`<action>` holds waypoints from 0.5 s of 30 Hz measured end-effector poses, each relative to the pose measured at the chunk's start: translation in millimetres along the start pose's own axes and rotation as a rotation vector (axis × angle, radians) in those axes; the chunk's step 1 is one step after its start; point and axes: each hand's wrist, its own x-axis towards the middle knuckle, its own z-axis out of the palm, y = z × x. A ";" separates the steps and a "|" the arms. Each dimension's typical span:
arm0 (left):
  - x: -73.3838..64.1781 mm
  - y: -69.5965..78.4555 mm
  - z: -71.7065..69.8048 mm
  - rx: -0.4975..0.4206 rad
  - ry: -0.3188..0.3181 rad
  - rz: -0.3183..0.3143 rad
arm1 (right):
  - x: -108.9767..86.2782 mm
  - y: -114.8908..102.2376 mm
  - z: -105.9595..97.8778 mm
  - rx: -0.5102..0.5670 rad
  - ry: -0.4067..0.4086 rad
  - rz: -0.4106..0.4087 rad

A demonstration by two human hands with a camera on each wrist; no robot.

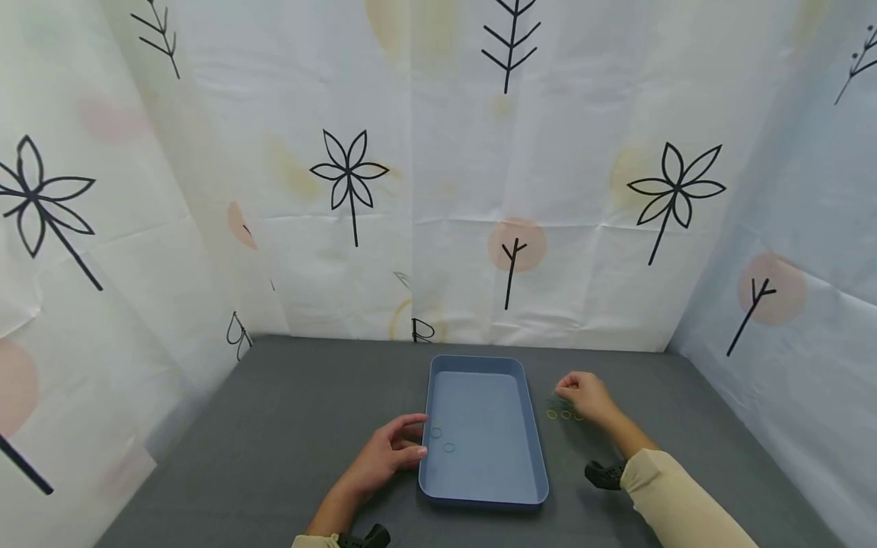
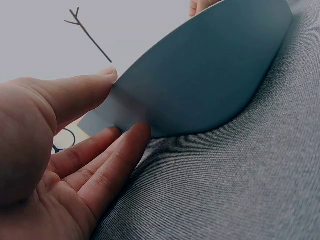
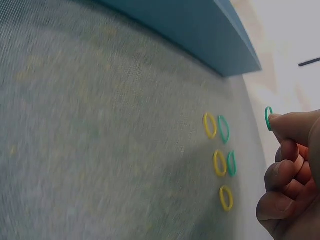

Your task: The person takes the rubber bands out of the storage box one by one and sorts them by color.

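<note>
A shallow blue tray (image 1: pixel 486 457) stands lengthwise on the table. My left hand (image 1: pixel 382 450) is at its left side; in the left wrist view the thumb (image 2: pixel 90 92) touches the rim and the extended fingers rest against the outer wall. Two thin green rings (image 1: pixel 448 447) lie inside the tray near its left wall. To the right of the tray, my right hand (image 1: pixel 588 396) pinches a small green ring (image 3: pixel 268 119) between thumb and forefinger, raised over the table. Below it on the cloth lie three yellow rings (image 3: pixel 220 163) in a row and two green rings (image 3: pixel 223 129) alongside.
Dark grey cloth (image 1: pixel 308 411) covers the table. White printed curtains (image 1: pixel 582 304) enclose the back and both sides. A black wrist-worn device (image 1: pixel 604 476) sits at the right cuff, with another (image 1: pixel 366 537) at the left.
</note>
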 end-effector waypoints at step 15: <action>-0.3 0.1 0.9 -0.007 -0.003 0.006 | -15.4 26.4 -9.8 -0.066 0.023 0.068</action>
